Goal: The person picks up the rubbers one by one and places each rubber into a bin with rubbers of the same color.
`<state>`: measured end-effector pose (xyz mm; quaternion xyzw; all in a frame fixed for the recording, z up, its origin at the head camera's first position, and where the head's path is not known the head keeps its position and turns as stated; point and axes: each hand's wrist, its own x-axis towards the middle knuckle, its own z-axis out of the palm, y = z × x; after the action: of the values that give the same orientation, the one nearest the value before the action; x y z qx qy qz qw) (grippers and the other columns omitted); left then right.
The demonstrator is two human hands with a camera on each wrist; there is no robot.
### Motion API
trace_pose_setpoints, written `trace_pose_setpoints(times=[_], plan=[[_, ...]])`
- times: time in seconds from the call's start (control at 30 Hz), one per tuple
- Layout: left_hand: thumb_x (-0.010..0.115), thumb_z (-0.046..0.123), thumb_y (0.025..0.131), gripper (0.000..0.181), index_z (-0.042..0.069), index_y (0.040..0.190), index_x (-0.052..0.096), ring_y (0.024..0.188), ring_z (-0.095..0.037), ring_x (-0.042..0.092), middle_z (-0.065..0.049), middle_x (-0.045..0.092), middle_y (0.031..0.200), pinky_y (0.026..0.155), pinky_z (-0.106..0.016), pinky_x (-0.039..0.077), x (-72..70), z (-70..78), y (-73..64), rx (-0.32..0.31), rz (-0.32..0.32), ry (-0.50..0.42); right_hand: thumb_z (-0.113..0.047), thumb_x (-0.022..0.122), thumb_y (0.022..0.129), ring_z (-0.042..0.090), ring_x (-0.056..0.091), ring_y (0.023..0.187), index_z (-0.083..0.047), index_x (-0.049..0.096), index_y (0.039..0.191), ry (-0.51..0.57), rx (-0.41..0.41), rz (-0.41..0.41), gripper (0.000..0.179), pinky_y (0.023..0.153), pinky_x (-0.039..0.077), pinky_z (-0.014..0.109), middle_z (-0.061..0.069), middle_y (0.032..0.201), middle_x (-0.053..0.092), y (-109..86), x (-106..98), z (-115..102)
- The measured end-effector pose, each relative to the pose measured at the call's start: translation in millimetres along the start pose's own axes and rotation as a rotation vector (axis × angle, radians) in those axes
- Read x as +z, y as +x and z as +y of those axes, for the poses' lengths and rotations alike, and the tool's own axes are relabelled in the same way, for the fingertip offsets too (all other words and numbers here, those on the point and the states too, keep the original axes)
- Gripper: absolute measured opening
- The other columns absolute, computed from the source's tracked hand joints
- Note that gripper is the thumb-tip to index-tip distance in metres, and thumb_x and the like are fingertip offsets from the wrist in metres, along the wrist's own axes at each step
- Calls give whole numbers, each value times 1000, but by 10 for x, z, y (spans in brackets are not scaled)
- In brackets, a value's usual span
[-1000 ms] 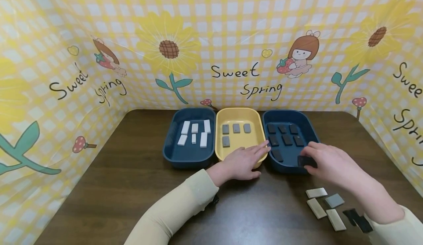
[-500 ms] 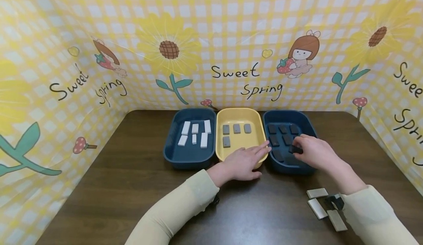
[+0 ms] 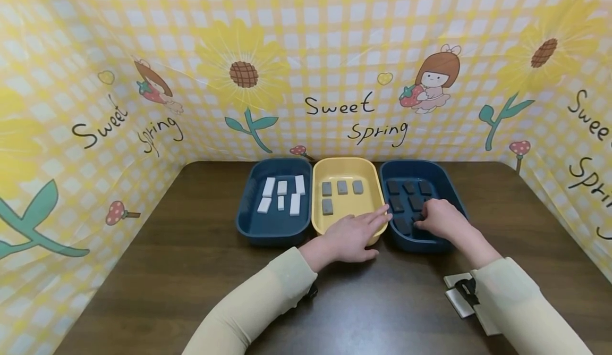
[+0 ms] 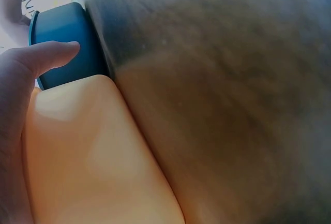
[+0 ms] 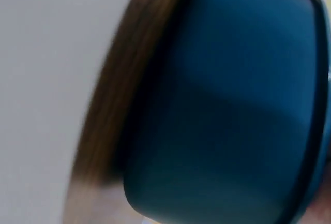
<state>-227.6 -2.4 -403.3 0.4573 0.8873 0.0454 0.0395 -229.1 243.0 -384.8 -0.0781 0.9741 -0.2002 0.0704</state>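
Note:
My right hand (image 3: pixel 444 221) reaches over the near right side of the right blue tray (image 3: pixel 415 244) and pinches a black tile (image 3: pixel 417 220) low inside it. Fingers hide most of that tile. Several other black tiles (image 3: pixel 409 187) lie in this tray. Flat and with straight fingers, my left hand (image 3: pixel 351 238) rests on the front right rim of the yellow tray (image 3: pixel 347 159), fingertips at the blue tray's edge. Four-sided grey tiles (image 3: pixel 341 187), several of them, lie in the yellow tray. In the right wrist view, the blue tray's outer wall (image 5: pixel 222 94) fills most of the frame.
The left blue tray (image 3: pixel 274 237) holds several white tiles (image 3: pixel 295 204). Pale tiles (image 3: pixel 459 303) lie on the brown table (image 3: pixel 373 312) at the right, partly covered by my right sleeve (image 3: pixel 516 296). A checked cloth (image 3: pixel 287 36) stands behind the trays.
My right hand has carried the black tile from the blue tray's near right corner leftward and down among the other black tiles. The right sleeve now covers more loose tiles. My left hand stays put.

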Motion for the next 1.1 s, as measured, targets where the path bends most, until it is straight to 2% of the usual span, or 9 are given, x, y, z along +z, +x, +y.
trace_pose_setpoints(times=[0.13, 0.27, 0.6, 0.93, 1.1], plan=[[63, 44, 92, 83, 17, 156, 19, 141, -9, 27, 2, 6, 163, 103, -41, 39, 4, 1, 0, 0, 0, -2, -18, 74, 85, 14, 41, 49, -7, 55, 57, -13, 29, -18, 35, 51, 34, 27, -2, 52, 38, 22, 14, 21], [63, 44, 92, 82, 17, 156, 19, 141, -10, 27, 1, 7, 163, 103, -40, 39, 2, 5, -5, 1, -1, 3, -19, 74, 85, 13, 41, 48, -8, 54, 53, -20, 38, -29, 39, 50, 34, 26, -3, 50, 36, 34, 24, 33], [64, 43, 92, 82, 17, 156, 20, 140, -10, 28, 1, 9, 162, 103, -40, 39, 45, 5, -28, 0, 22, -11, -19, 75, 84, 17, 49, 53, -2, 62, 64, -71, 53, -38, 29, 53, 42, 31, 4, 58, 52, 59, 82, 5], [64, 42, 91, 82, 17, 156, 20, 139, -11, 31, 1, 9, 162, 103, -41, 39, 43, 2, -16, 10, 26, -16, -28, 68, 90, 20, 51, 57, 1, 64, 75, -102, 121, -78, 33, 54, 42, 31, 6, 63, 51, 16, 26, 2], [64, 42, 92, 83, 18, 156, 19, 139, -11, 31, 1, 8, 163, 104, -41, 39, 13, -4, -8, 5, 16, -10, -31, 64, 93, 21, 50, 58, 1, 62, 79, -101, 123, -37, 34, 53, 41, 32, 6, 63, 49, -76, -104, -25]])
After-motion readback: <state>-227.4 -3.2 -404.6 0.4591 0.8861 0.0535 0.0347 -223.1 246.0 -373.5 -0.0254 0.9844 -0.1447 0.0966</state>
